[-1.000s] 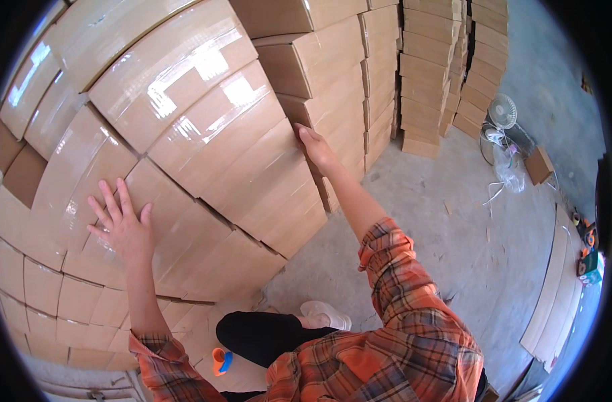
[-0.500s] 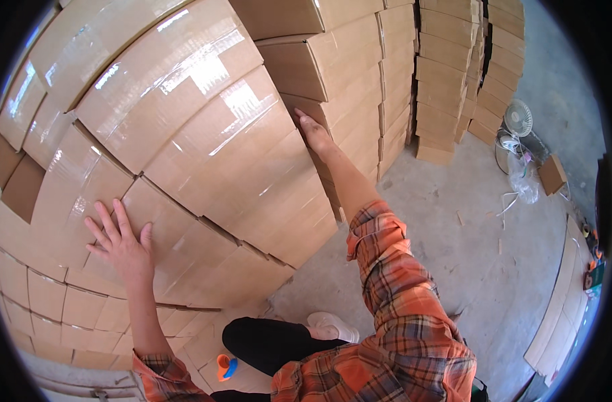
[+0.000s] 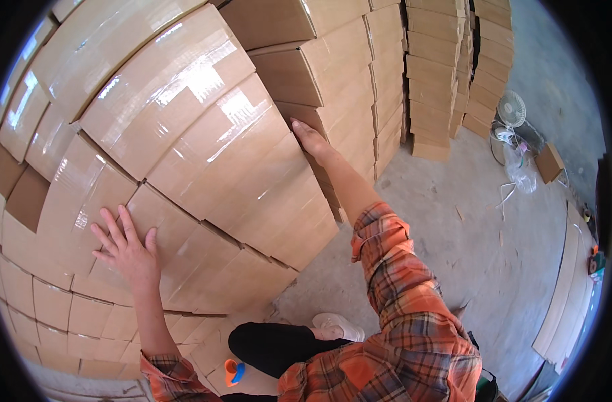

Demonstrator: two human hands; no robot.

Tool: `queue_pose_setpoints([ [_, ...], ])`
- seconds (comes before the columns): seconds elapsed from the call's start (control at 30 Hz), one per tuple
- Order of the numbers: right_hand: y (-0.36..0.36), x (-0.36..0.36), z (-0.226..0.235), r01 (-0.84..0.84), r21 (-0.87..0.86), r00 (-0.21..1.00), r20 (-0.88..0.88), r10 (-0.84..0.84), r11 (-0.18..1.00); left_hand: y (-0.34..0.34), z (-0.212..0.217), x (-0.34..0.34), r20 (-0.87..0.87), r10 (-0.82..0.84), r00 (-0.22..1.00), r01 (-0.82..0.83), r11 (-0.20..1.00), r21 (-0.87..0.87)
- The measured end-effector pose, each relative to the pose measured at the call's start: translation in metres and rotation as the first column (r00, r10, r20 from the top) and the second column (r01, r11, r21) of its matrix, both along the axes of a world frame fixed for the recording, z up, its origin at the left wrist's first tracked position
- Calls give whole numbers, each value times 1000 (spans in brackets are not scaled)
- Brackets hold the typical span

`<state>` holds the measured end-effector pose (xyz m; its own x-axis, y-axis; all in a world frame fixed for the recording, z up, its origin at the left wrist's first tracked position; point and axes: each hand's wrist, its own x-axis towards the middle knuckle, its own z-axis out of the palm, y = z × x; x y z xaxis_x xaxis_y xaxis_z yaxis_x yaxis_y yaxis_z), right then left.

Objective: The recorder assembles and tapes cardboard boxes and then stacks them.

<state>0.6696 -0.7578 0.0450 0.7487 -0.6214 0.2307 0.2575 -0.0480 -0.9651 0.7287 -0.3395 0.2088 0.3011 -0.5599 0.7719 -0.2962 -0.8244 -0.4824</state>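
A tall stack of taped cardboard boxes (image 3: 205,154) fills the left and middle of the view. My left hand (image 3: 128,251) lies flat on the front of a lower box, fingers spread. My right hand (image 3: 309,137) reaches up and grips the right-hand edge of a box in the stack, with the fingers bent round the corner. Both sleeves are orange plaid. My knee in black trousers and a white shoe (image 3: 339,326) show below the stack.
More stacks of flat brown cartons (image 3: 447,74) stand behind on the concrete floor. A small white fan (image 3: 512,107), a plastic bag and a loose small box (image 3: 549,162) lie at the right. Flat boards (image 3: 561,295) lean along the right edge. An orange and blue tape dispenser (image 3: 233,372) lies near my knee.
The view has shifted down and right relative to the stack. My left hand has slid lower on the box face. My right hand stays on the box edge.
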Motion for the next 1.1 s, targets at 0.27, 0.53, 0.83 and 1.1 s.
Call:
queue_pose_setpoints([
  [0.27,7,-59,5,-84,-6,987,136,84,996,1,0,3,25,-39,999,39,999,-1],
  [0.53,-89,-42,-70,744,5,668,9,-744,668,-20,-9,7,-25,-96,995,96,995,-10],
  [0.83,-5,3,-40,591,-27,758,-321,-567,806,-4,-3,12,44,-117,992,115,993,41],
  [1.1,-3,-9,-21,576,-16,761,-354,-543,817,0,-1,7,80,-64,995,60,997,56],
])
